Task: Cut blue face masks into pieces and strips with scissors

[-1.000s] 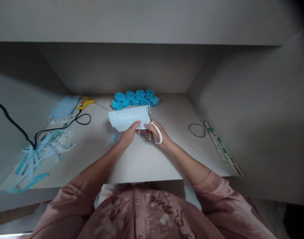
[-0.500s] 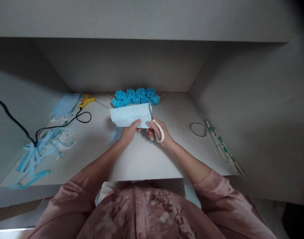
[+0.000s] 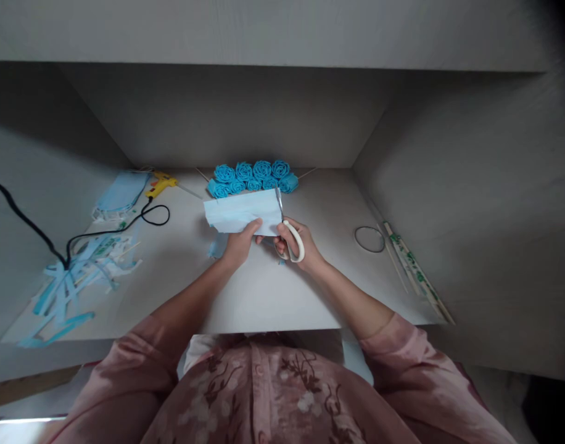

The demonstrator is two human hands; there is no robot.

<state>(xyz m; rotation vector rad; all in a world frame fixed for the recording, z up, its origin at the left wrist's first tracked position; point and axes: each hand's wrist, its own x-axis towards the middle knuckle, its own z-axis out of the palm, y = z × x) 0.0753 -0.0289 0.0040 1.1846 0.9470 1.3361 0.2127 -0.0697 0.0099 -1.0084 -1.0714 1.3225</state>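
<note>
My left hand [image 3: 240,245] is closed on a pale blue rectangular sheet [image 3: 240,211], which looks like face mask fabric, thumb on top and fingers beneath. White-handled scissors [image 3: 293,242] are gripped in my right hand [image 3: 305,243], with the blades at the sheet's right edge. That hand's thumb is close to the sheet's lower right corner. Whether the blades are parted is hard to tell. Partly hidden behind my left hand, another light blue piece [image 3: 215,246] lies on the table. Rows of blue fabric roses [image 3: 253,177] rest just beyond the sheet.
A yellow glue gun [image 3: 160,184] with a black cord lies at back left, beside a stack of blue masks [image 3: 121,192]. Cut blue and white strips [image 3: 72,287] cover the left front. At right are a ring [image 3: 369,239] and thin sticks [image 3: 416,268]. Walls enclose the table [image 3: 273,302].
The hands, sheet and scissors keep almost the same pose. The whole view has shifted slightly, with no clear movement of any object on the table.
</note>
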